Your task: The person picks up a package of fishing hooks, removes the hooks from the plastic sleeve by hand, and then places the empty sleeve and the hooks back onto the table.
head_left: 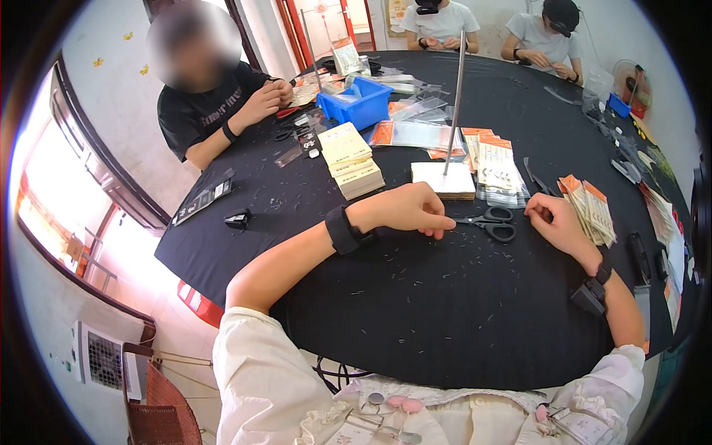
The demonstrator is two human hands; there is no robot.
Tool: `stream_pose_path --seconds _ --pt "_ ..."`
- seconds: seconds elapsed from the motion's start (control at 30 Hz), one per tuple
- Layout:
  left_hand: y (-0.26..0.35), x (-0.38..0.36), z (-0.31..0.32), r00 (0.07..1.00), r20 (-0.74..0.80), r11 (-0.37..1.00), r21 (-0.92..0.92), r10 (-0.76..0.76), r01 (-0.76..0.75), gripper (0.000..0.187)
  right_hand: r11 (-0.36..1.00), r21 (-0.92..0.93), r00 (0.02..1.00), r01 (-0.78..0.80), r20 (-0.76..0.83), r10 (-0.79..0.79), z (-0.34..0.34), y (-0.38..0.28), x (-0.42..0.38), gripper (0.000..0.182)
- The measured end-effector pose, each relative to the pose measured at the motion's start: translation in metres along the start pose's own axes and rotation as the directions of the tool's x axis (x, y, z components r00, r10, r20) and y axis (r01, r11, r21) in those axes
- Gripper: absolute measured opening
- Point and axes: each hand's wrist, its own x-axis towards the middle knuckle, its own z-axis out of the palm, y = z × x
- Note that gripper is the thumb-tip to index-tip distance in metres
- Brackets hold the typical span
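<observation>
My left hand (417,209) is closed above the black cloth, thumb and forefinger pinched together at the tips of the scissors' blades. The black-handled scissors (498,231) lie on the cloth between my two hands, handles towards the right. My right hand (558,222) is curled, fingertips drawn together, just right of the handles. I cannot tell what either pinch holds. Beyond my left hand is a stack of white cards (452,189) with an upright metal rod (457,104) at it. Orange-and-white packets (589,208) lie beside my right hand.
Left of the rod is a stack of yellowish cards (352,159), with a blue bin (360,107) behind it. More packets (497,165) lie near the rod. A small black object (237,219) sits at left. Tiny clippings dot the tablecloth (415,311). Several people sit around the table.
</observation>
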Motion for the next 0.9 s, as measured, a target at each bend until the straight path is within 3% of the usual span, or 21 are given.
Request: stream_pose_path --seconds 0.13,0.17,0.23,0.3,0.37,0.47,0.5,0.53,0.57,0.63,0.73,0.77,0.83,0.87,0.9 --pt "0.005 0.000 -0.003 0.998 -0.040 0.993 0.104 -0.052 0.056 0.049 1.000 0.012 1.000 0.008 0.020 -0.009 -0.002 0.003 -0.001 0.002" --pt "0.001 0.002 -0.002 0.997 -0.071 0.999 -0.003 -0.042 0.042 0.038 1.000 -0.005 1.000 -0.017 0.021 0.017 -0.005 0.002 -0.001 0.002" --pt "-0.004 0.002 -0.001 0.959 -0.166 0.956 -0.146 0.232 -0.256 0.019 0.997 0.055 0.997 0.050 0.055 -0.053 -0.009 -0.004 0.001 0.004" --pt "0.013 -0.006 -0.013 0.941 -0.251 0.970 -0.031 0.226 -0.241 0.013 0.990 -0.058 0.992 0.127 -0.003 -0.127 -0.017 -0.020 0.005 0.005" --pt "0.051 -0.029 -0.016 0.846 -0.399 0.928 0.036 0.353 -0.370 0.012 0.986 -0.122 0.993 0.113 -0.014 -0.115 -0.022 -0.047 0.011 0.006" --pt "0.095 -0.069 -0.004 0.575 -0.462 0.729 0.299 0.675 -0.615 0.008 0.978 -0.099 0.980 0.181 0.104 -0.171 -0.011 -0.059 0.016 0.010" --pt "0.105 -0.082 0.000 0.466 -0.434 0.624 0.365 0.771 -0.691 0.009 0.938 -0.223 0.958 0.266 0.168 -0.231 -0.006 -0.058 0.018 0.013" --pt "0.112 -0.090 0.004 0.468 -0.438 0.626 0.357 0.768 -0.693 0.009 0.871 -0.339 0.927 0.357 0.243 -0.286 -0.001 -0.057 0.020 0.016" --pt "0.119 -0.098 0.008 0.469 -0.387 0.586 0.282 0.794 -0.760 0.009 0.870 -0.338 0.925 0.358 0.253 -0.282 0.003 -0.058 0.020 0.016" --pt "0.132 -0.110 0.016 0.450 -0.284 0.496 0.118 0.847 -0.860 0.008 0.758 -0.507 0.912 0.410 0.245 -0.329 0.012 -0.057 0.020 0.016" --pt "0.146 -0.114 0.025 0.349 -0.103 0.333 -0.148 0.931 -0.931 0.009 0.752 -0.527 0.917 0.397 0.262 -0.300 0.014 -0.059 0.021 0.018" --pt "0.147 -0.111 0.030 0.344 -0.099 0.327 -0.153 0.934 -0.933 0.009 0.751 -0.528 0.915 0.397 0.289 -0.281 0.013 -0.063 0.019 0.020" --pt "0.145 -0.108 0.043 0.162 -0.308 0.120 -0.152 0.937 -0.981 0.010 0.774 -0.501 0.921 0.386 0.252 -0.296 0.005 -0.073 0.014 0.021" --pt "0.151 -0.129 0.066 0.416 -0.578 0.378 -0.193 0.702 -0.905 0.010 0.803 -0.479 0.935 0.355 0.191 -0.300 -0.001 -0.078 0.010 0.021" --pt "0.142 -0.136 0.073 0.421 -0.582 0.380 -0.200 0.696 -0.903 0.010 0.829 -0.455 0.945 0.324 0.128 -0.299 -0.008 -0.082 0.007 0.020"
